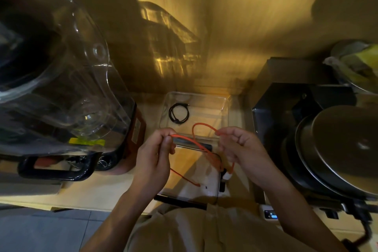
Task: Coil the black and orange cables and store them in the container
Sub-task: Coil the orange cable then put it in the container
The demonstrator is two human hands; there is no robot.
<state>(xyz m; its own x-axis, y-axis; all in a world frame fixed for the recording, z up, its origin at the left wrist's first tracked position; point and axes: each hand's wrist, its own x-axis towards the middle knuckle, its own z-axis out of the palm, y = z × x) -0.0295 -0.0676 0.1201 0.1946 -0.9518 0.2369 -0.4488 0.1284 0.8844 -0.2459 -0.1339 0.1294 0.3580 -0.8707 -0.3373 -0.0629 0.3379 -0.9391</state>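
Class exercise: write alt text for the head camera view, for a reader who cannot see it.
Two bare hands, left hand and right hand, hold an orange cable in a loop above a counter. Behind it, a coiled black cable lies inside a clear container.

Both hands are raised side by side, forearms bare. The left hand (156, 149) pinches an orange cable (201, 145). The right hand (239, 145) pinches it too.

Clear glossy plastic container (224, 106), matt orange cable (201, 145), shiny metal lid (347, 149)
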